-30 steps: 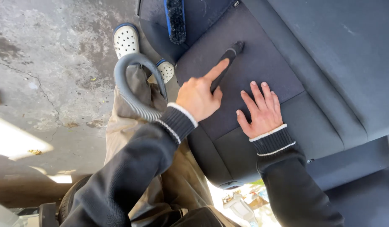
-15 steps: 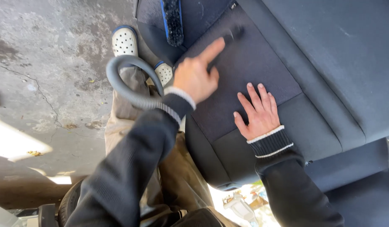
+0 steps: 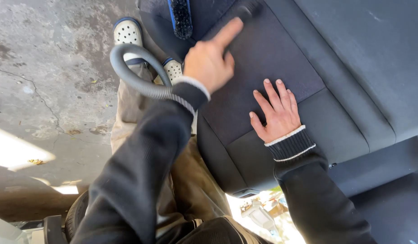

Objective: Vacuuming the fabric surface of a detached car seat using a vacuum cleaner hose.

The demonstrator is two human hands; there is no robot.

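The left hand point(image 3: 209, 58) is closed around a dark vacuum nozzle point(image 3: 250, 9), its fingers curled on the handle except the index finger, which lies stretched along the top toward the tip. The nozzle tip is blurred but sits against the far part of the car seat cushion point(image 3: 263, 58), a dark fabric panel. The right hand point(image 3: 276, 113) grips nothing: its fingers are spread open and pressed flat, palm down, on the same cushion, to the right of and nearer than the left hand, well apart from the nozzle.

From under the left wrist a grey ribbed hose point(image 3: 132, 68) loops out to the left and curves back toward the seat. Both arms wear dark sleeves with pale striped cuffs. Just beyond the left hand, a brush point(image 3: 182, 18) with dark bristles and a blue back lies at the far edge of the seat. Below the hose, 2 white perforated clogs point(image 3: 127, 31) stand on the cracked concrete floor point(image 3: 46, 90), with tan trousers point(image 3: 132, 113) above them. The seat backrest point(image 3: 362, 54) fills the right side.
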